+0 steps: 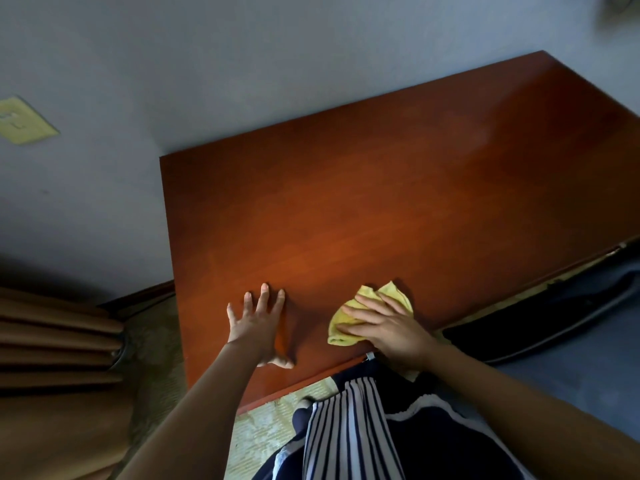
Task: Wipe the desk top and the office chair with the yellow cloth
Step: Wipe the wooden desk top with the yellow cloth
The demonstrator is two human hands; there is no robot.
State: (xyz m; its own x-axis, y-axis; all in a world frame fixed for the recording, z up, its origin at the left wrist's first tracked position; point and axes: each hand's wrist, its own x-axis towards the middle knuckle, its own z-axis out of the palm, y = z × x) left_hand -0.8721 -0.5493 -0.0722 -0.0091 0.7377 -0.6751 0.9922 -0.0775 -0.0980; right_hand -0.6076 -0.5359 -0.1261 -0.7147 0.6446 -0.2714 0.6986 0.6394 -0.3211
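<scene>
Head view: right hand [388, 332] pressed the yellow cloth [393, 292] flat-fingered at the desk top's [381, 188] near edge; left hand [256, 323] lay spread, holding nothing.

Wall [242, 64]: blue-grey, fills upper frame.
Switch plate [24, 121]: pale yellow, left edge.
Curtain [52, 341]: brown folds, lower left.
Floor [263, 434]: pale, patterned, bottom centre.

Smooth, softly glossy reddish wood desk top [381, 209]; soft yellow cloth [349, 317].
</scene>
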